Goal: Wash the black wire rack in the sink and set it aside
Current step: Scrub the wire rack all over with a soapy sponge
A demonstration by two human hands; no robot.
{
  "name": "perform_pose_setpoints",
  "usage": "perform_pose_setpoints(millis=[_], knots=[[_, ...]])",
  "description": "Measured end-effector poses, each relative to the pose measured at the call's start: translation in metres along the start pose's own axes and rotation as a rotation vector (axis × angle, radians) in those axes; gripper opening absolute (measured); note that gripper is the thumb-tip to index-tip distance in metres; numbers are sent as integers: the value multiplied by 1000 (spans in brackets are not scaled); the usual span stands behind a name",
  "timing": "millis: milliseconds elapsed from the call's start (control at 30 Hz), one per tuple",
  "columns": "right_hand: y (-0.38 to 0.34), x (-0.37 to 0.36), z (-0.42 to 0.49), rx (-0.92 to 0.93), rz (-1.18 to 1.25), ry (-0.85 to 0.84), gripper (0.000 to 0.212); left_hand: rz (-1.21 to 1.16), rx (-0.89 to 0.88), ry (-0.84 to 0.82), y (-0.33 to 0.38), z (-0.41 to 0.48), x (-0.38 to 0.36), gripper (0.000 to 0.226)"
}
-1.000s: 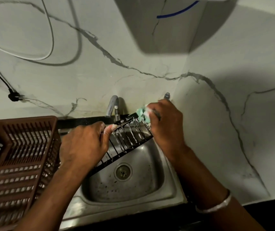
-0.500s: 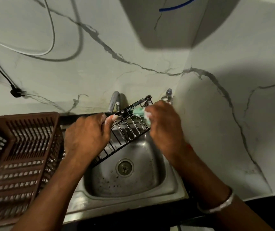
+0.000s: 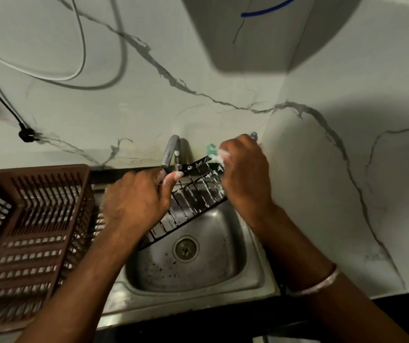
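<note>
Soap is streaking the black wire rack (image 3: pixel 193 201), tilting over the sink (image 3: pixel 248 283), long axis running near-left to far-right. Left hand (image 3: pixel 136 201) is clenching its near-left end; right hand (image 3: pixel 245 174) is pinching a green sponge (image 3: pixel 212 151) against the far-right corner.

One head-worn wide-angle view here, looking forward and steeply down, close over the sink (image 3: pixel 248 280). It faces the marble wall (image 3: pixel 198 58), its corner at right, forearms reaching in from below.
</note>
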State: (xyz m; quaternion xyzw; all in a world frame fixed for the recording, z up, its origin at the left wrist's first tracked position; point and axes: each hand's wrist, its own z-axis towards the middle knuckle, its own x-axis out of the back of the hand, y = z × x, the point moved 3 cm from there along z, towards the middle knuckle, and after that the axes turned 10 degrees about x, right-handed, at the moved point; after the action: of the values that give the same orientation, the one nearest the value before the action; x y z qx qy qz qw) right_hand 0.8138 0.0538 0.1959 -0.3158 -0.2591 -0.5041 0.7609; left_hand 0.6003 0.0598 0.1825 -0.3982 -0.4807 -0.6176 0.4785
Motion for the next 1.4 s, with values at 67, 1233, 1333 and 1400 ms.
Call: perform_pose_setpoints(millis=[67, 1233, 1333, 1400], knots=[[1, -3, 8, 15, -10, -16, 20, 28, 12, -3, 0, -1, 3, 58], [-18, -16, -52, 133, 203, -51, 17, -24, 134, -83, 4, 15, 4, 51], [-26, -17, -56, 152, 182, -111, 22, -57, 119, -82, 5, 15, 1, 51], [-29, -16, -60, 175, 180, -167, 23, -32, 113, -79, 7, 14, 2, 52]])
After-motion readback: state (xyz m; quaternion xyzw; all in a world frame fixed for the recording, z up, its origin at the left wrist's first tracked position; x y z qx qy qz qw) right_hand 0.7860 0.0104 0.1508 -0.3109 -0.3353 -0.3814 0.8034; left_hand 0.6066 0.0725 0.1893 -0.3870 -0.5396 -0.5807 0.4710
